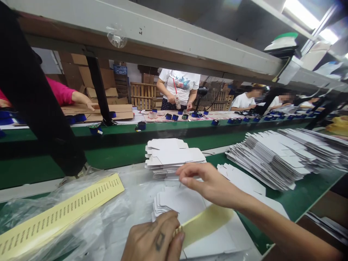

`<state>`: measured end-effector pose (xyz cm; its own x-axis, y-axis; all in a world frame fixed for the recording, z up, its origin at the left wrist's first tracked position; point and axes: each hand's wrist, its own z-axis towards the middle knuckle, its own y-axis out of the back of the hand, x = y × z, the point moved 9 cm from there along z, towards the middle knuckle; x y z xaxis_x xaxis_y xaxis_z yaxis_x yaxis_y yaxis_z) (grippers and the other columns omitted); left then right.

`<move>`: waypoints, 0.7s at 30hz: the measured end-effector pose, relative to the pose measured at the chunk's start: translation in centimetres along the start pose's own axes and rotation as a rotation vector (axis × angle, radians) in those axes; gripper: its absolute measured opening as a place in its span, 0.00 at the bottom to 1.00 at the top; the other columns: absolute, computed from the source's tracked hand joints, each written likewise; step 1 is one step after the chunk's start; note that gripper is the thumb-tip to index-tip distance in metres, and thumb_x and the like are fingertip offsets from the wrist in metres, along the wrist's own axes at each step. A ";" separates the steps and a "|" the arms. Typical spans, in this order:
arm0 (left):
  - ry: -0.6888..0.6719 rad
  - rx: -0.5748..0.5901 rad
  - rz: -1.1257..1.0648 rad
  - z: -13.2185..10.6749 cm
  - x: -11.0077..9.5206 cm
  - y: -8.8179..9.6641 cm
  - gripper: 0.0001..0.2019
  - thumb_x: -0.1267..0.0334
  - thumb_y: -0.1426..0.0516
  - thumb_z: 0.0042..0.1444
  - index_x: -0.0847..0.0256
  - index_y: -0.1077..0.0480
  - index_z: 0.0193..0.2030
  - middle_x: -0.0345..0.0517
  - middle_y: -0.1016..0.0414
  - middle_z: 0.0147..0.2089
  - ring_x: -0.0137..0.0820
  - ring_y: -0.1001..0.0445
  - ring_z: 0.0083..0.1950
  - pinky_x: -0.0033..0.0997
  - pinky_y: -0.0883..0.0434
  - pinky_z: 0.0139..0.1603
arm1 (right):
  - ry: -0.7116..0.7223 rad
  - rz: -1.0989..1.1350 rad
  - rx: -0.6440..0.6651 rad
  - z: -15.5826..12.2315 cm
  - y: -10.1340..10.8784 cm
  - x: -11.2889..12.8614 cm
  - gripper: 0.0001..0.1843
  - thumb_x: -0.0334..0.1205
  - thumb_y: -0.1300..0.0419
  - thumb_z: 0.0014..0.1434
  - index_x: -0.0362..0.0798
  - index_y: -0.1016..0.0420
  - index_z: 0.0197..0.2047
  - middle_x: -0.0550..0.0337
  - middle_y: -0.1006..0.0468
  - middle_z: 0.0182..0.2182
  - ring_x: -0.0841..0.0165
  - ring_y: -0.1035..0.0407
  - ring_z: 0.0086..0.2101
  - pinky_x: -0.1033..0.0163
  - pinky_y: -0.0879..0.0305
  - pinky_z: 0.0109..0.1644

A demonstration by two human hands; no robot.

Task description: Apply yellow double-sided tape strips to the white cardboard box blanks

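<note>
My left hand (153,237), at the bottom centre, is closed on a strip of yellow label backing (208,223), pinched at its near end between thumb and finger. The strip bends away to the right over flat white boxes (176,199) laid in a fanned pile. Above that pile is my right hand (206,183), thumb and forefinger pressed together. Something small and pale shows at its fingertips, too small to name. Just behind it stands a stack of folded white boxes (174,156).
A yellow label sheet (62,214) with rows of small print lies on clear plastic at left. Larger stacks of flat white boxes (269,159) lie on the green surface at right. Beyond a green conveyor (122,139) with blue parts, several co-workers work. A shelf beam (163,32) crosses above.
</note>
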<state>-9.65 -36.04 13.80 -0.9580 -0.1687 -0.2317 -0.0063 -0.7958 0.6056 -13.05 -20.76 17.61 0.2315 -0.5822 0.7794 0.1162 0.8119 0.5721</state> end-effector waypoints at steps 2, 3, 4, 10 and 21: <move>-0.042 0.026 0.107 -0.2 -0.1 -0.5 0.06 0.70 0.49 0.67 0.63 0.34 0.49 0.48 0.18 0.43 0.28 0.21 0.23 0.28 0.27 0.21 | -0.080 0.042 0.083 0.8 -1.7 -2.1 0.08 0.36 0.39 0.59 0.46 0.23 0.29 0.52 0.17 0.39 0.60 0.22 0.40 0.55 0.28 0.48; -0.050 0.044 0.135 -0.3 0.0 -0.7 0.06 0.68 0.49 0.68 0.63 0.34 0.49 0.46 0.18 0.42 0.28 0.21 0.22 0.29 0.28 0.19 | -0.107 0.064 0.097 0.9 -2.4 -2.9 0.08 0.36 0.39 0.58 0.46 0.22 0.29 0.51 0.17 0.40 0.60 0.23 0.41 0.54 0.29 0.49; -0.057 0.057 0.144 -0.3 -0.1 -0.9 0.06 0.67 0.50 0.69 0.64 0.34 0.49 0.44 0.18 0.39 0.29 0.21 0.22 0.29 0.29 0.17 | -0.126 0.087 0.097 0.8 -2.9 -3.5 0.08 0.37 0.38 0.57 0.45 0.21 0.29 0.50 0.17 0.41 0.59 0.23 0.43 0.54 0.29 0.50; -0.068 0.053 0.189 -0.1 -0.3 -0.9 0.08 0.66 0.53 0.70 0.64 0.34 0.48 0.40 0.19 0.34 0.27 0.24 0.19 0.31 0.33 0.15 | -0.246 0.176 0.136 -0.1 -4.0 -4.8 0.09 0.41 0.36 0.54 0.46 0.19 0.28 0.45 0.19 0.48 0.52 0.25 0.50 0.49 0.34 0.56; -0.063 0.078 0.225 -0.6 0.0 -1.5 0.07 0.67 0.50 0.68 0.64 0.34 0.47 0.44 0.16 0.41 0.29 0.22 0.22 0.32 0.29 0.17 | -0.317 0.223 0.101 0.0 -4.1 -5.6 0.08 0.40 0.35 0.52 0.45 0.18 0.28 0.45 0.17 0.46 0.53 0.26 0.52 0.52 0.35 0.57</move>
<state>-9.43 -35.15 12.43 -0.9538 -0.2979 -0.0375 0.1896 -0.6944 0.6941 -14.83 -20.84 10.90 -0.0706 -0.3888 0.9186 -0.0023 0.9210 0.3896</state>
